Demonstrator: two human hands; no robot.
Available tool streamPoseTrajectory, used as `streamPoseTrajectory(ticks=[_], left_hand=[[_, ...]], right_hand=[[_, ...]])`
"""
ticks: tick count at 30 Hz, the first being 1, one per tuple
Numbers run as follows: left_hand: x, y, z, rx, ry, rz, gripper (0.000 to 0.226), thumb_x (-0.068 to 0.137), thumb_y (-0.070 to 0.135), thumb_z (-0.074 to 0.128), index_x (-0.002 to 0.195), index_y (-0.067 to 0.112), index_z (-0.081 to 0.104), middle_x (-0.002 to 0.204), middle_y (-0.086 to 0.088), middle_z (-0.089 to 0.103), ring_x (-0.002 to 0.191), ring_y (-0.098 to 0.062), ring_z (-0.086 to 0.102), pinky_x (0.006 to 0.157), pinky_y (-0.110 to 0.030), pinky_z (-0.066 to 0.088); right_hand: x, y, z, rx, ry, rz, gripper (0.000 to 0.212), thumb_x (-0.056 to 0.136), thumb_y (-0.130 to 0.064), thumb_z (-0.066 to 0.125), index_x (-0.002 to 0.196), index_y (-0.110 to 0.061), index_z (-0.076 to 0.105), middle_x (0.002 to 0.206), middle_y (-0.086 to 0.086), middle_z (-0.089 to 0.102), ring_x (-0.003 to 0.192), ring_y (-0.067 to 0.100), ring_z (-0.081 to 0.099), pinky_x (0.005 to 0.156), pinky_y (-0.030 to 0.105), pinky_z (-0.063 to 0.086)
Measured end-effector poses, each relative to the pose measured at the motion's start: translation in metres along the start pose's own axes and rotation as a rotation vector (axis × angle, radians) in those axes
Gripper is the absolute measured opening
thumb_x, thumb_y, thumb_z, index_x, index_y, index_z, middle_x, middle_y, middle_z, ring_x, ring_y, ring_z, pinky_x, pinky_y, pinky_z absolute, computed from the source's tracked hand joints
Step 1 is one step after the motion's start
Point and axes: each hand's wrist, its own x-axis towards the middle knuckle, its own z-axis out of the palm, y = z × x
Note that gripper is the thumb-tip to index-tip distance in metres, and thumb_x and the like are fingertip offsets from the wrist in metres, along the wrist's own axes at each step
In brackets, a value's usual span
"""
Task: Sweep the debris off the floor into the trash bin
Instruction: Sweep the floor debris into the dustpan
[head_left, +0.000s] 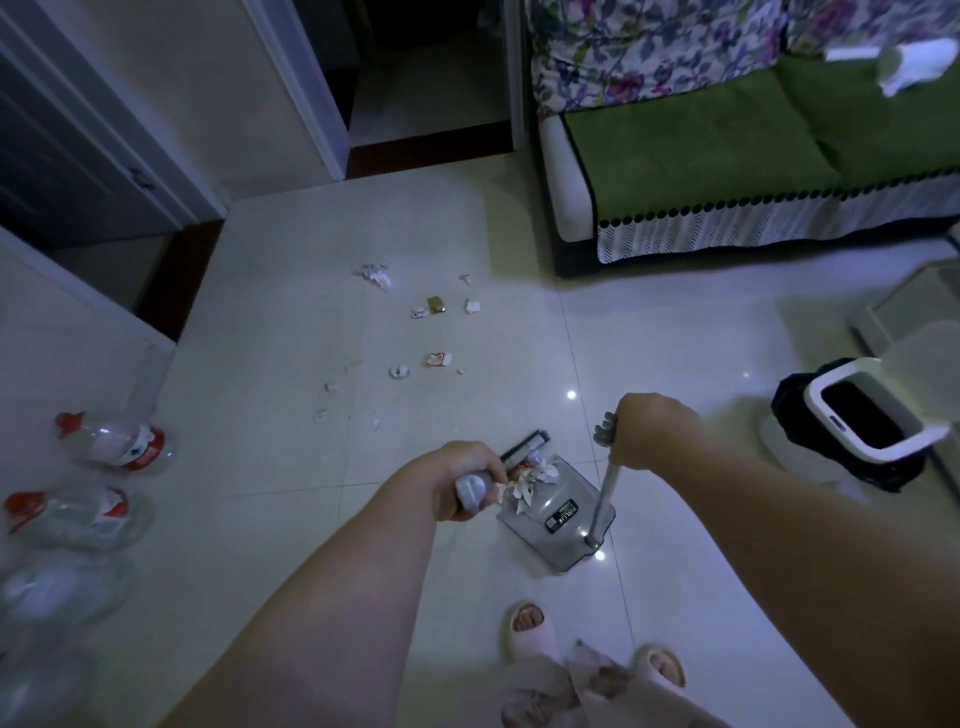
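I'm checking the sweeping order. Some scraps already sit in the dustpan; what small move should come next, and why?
Probably push the broom head out to the nearest paper scraps and draw them back to the dustpan. The left hand grips the broom handle, the right hand holds the dustpan pole, and many scraps lie ahead, so emptying into the trash bin seems early.

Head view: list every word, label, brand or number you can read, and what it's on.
Nothing reads clearly.
Dustpan, black label: white lettering, too blurred to read.
Plastic bottles, red-and-white labels: print too blurred to read.
Trash bin, rim mark: too small to read.
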Motion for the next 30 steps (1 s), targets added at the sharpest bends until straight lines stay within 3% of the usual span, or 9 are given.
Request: streamPoseTrajectory(ticks=[8, 16, 20, 23, 27, 30], left_hand=[[-0.034, -0.020, 0.014, 0.027, -0.088, -0.072, 0.013, 0.083, 0.015, 0.055, 0.073, 0.010, 0.050, 0.050, -0.001, 0.049, 0.033, -0.007, 0.039, 0.033, -0.010, 0.028], [-0.073, -0.022, 0.015, -0.028, -0.067, -0.059, 0.007, 0.085, 0.016, 0.056, 0.081, 0.011, 0.052, 0.053, 0.001, 0.051, 0.032, -0.003, 0.043, 0.033, -0.009, 0.030], [-0.071, -0.024, 0.028, -0.052, 0.010, -0.041, 0.009, 0.084, 0.016, 0.056, 0.079, 0.010, 0.052, 0.053, 0.000, 0.050, 0.032, -0.005, 0.042, 0.032, -0.009, 0.030], [-0.062, -0.031, 0.039, -0.069, 0.077, -0.037, 0.013, 0.083, 0.015, 0.057, 0.072, 0.008, 0.053, 0.054, -0.003, 0.050, 0.030, -0.008, 0.042, 0.031, -0.009, 0.033], [-0.045, -0.043, 0.061, -0.124, 0.147, -0.045, 0.021, 0.083, 0.013, 0.058, 0.064, 0.008, 0.050, 0.048, -0.004, 0.049, 0.026, -0.011, 0.041, 0.032, -0.008, 0.031], [-0.037, -0.054, 0.083, -0.182, 0.159, -0.026, 0.023, 0.084, 0.011, 0.057, 0.062, 0.009, 0.050, 0.040, -0.004, 0.049, 0.025, -0.010, 0.041, 0.037, -0.006, 0.028]], right_hand=[[-0.020, 0.027, 0.003, 0.026, -0.036, -0.019, 0.019, 0.088, -0.027, 0.056, 0.098, -0.015, 0.067, 0.102, -0.005, 0.068, 0.098, 0.017, 0.063, 0.082, 0.028, 0.050], [-0.043, 0.062, -0.001, -0.001, -0.057, -0.046, 0.010, 0.085, -0.024, 0.061, 0.083, -0.016, 0.056, 0.074, -0.004, 0.053, 0.078, 0.019, 0.058, 0.063, 0.026, 0.045], [-0.050, 0.077, -0.008, -0.032, -0.074, -0.090, 0.018, 0.086, -0.026, 0.060, 0.075, -0.016, 0.050, 0.070, -0.004, 0.049, 0.078, 0.019, 0.057, 0.066, 0.026, 0.046], [-0.057, 0.084, -0.012, -0.105, -0.097, -0.134, 0.017, 0.091, -0.027, 0.055, 0.081, -0.015, 0.049, 0.070, -0.007, 0.043, 0.084, 0.016, 0.051, 0.071, 0.024, 0.043], [-0.062, 0.092, -0.010, -0.135, -0.102, -0.171, 0.016, 0.089, -0.029, 0.058, 0.082, -0.017, 0.051, 0.084, -0.004, 0.053, 0.085, 0.018, 0.052, 0.073, 0.025, 0.046], [-0.060, 0.097, -0.003, -0.166, -0.108, -0.196, 0.011, 0.093, -0.028, 0.053, 0.090, -0.018, 0.051, 0.092, -0.005, 0.052, 0.088, 0.017, 0.049, 0.073, 0.024, 0.040]])
